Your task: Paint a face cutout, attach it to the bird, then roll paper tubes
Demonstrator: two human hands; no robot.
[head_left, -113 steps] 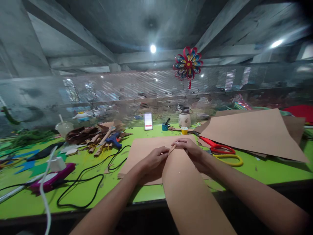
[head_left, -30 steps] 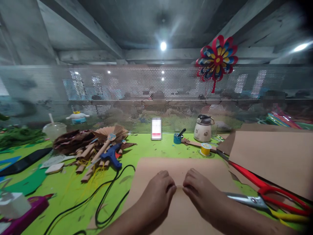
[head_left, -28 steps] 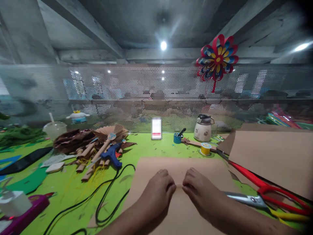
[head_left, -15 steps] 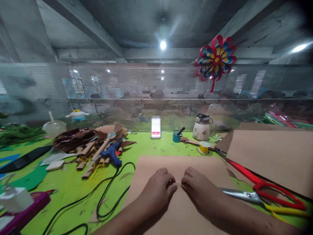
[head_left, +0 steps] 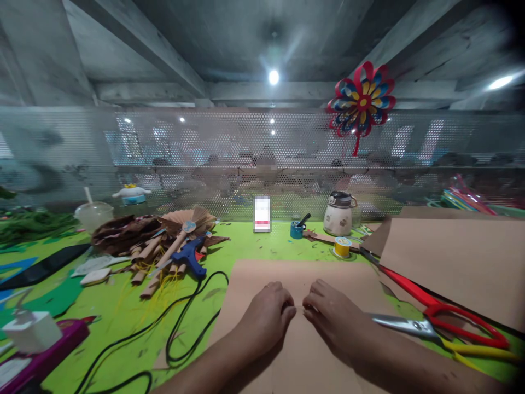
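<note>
A large sheet of brown kraft paper (head_left: 262, 272) lies in front of me on the green tabletop. My left hand (head_left: 268, 312) rests on it with curled fingers, thumb and forefinger pinching the paper. Close by on the right, my right hand (head_left: 330, 312) has its fingers bent and closed on the same sheet. A thin crease or edge runs across the narrow gap between the two hands; the fingertips partly hide it. Scissors with a silver blade and yellow handle (head_left: 406, 324) lie by my right forearm, beside red-handled scissors (head_left: 414, 290).
Left of the paper are a blue glue gun (head_left: 191, 257) with a looping black cord, rolled brown paper tubes (head_left: 156, 273) and a purple power strip (head_left: 61, 350). More brown sheets (head_left: 451, 257) lie right. Behind stand a phone (head_left: 262, 213), a yellow spool (head_left: 342, 247) and a bottle (head_left: 338, 216).
Both hands keep nearly the same place on the paper, with only a very slight shift of the fingers. The view has moved slightly; nothing is taken up or let go.
</note>
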